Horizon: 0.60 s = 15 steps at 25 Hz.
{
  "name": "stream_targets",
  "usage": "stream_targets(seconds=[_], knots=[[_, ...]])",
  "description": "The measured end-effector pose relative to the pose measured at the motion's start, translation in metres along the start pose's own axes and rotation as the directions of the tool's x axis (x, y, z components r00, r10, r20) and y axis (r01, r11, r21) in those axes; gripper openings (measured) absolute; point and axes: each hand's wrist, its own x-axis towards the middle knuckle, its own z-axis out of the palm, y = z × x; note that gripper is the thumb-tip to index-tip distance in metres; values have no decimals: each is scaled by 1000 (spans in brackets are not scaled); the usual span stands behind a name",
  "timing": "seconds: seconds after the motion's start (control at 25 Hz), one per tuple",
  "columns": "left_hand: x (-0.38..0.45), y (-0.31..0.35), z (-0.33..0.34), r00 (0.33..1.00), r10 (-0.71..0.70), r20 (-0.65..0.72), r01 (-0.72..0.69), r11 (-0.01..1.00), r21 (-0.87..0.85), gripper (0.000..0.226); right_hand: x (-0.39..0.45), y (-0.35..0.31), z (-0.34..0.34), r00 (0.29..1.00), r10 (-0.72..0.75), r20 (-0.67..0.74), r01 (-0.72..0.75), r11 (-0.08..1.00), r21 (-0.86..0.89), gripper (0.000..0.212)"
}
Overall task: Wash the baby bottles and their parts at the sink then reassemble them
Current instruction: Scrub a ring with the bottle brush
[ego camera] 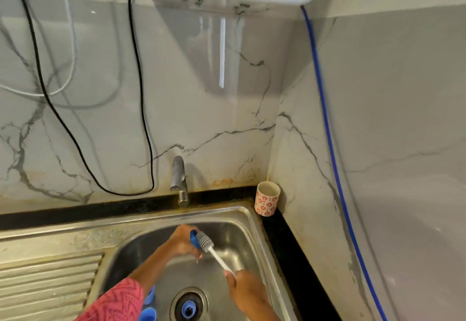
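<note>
- Head view: the left hand (182,241) is over the steel sink (248,222), its fingers curled round a blue bottle part (193,238) — which part it is cannot be told.
- The right hand (243,286) grips the white handle of a bottle brush (205,240); the grey bristle head lies against the blue part, just right of the left hand.
- In the sink's drain sits a second blue part (188,308) — round, with a raised middle.
- Two more blue pieces (148,314) show at the bowl's left edge, partly hidden by a pink patterned sleeve (118,300).
- A tap (179,179) stands behind the sink.
- A red-flowered cup (267,198) stands upright on the black desk (285,242) in the corner.
</note>
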Motion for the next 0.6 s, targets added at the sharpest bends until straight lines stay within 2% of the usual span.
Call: stream_targets(seconds=[0.12,0.2,0.28,0.36,0.44,0.48,0.52,0.6], knots=[[-15,7,-22,991,128,26,-130,977,166,63,-13,-3,-11,991,-116,-64,104,981,-165,47],[-23,11,-36,992,113,50,-123,943,308,77,-18,0,-19,924,-319,-212,243,916,-319,39],[-27,17,-46,995,81,52,-95,904,418,70,-12,8,-31,847,-435,-305,296,863,-409,40],[-33,25,-53,994,107,37,-112,886,450,53,4,11,-38,797,-456,-396,272,856,-440,40],[-38,35,-58,976,218,-26,-177,854,488,35,-7,4,-45,799,-465,-382,302,858,-416,38],[-38,39,-59,956,284,-67,-211,834,510,28,-11,-1,-46,822,-433,-370,290,877,-382,35],[-38,42,-60,936,338,-99,-240,818,522,24,-14,-7,-43,874,-357,-330,229,901,-367,34],[-38,43,-62,909,401,-115,-280,790,546,20,-25,-16,-34,905,-311,-292,220,927,-304,43]])
